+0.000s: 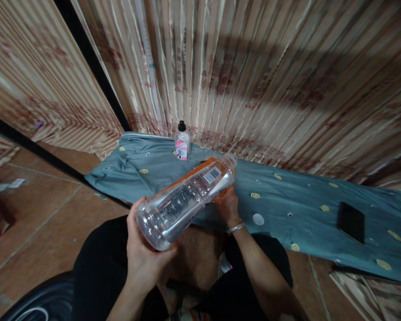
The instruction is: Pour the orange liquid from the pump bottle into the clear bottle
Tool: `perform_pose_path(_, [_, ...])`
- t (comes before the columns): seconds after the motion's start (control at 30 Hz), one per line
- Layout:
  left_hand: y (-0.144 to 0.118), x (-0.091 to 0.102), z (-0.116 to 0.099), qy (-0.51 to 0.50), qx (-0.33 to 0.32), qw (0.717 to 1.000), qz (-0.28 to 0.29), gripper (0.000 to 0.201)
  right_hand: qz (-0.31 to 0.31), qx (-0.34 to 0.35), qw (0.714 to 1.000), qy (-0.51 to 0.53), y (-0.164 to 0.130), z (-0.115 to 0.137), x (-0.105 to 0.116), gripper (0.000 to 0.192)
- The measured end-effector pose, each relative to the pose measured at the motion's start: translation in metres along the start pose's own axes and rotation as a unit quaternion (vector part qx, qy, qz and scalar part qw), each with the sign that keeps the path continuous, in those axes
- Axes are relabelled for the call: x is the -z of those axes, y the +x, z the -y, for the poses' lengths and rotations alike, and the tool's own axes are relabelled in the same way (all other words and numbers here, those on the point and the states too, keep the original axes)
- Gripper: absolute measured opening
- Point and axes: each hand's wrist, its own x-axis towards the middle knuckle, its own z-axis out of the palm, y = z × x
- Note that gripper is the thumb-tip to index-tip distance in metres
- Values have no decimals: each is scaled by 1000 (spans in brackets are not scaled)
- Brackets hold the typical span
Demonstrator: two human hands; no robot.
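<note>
A large clear plastic bottle (173, 209) with an orange side and a barcode label lies slanted across my view, its base toward me and its top pointing up and right. My left hand (145, 254) is wrapped around the base. My right hand (227, 206), with a bracelet at the wrist, grips the underside close to the upper end; the bottle hides part of its fingers. Behind it, a small clear bottle (182, 142) with a black cap and a pink label stands upright on the cloth-covered bench.
The narrow bench has a blue-green patterned cloth (280, 196). On it lie a black phone (351, 222) at the right and a small white disc (258, 219). A striped curtain (240, 80) hangs behind. Dark poles (93, 62) cross the left side.
</note>
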Motion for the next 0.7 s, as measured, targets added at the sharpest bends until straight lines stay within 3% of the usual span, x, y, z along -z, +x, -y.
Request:
perform_pose_path(0.27, [-2, -2, -5, 14, 2, 999, -32, 98, 2, -10, 1000, -2, 0, -1, -1, 83])
perform_pose_path(0.7, [-1, 2, 2, 26, -30, 999, 11, 99, 1, 0, 1000, 2, 0, -1, 0, 78])
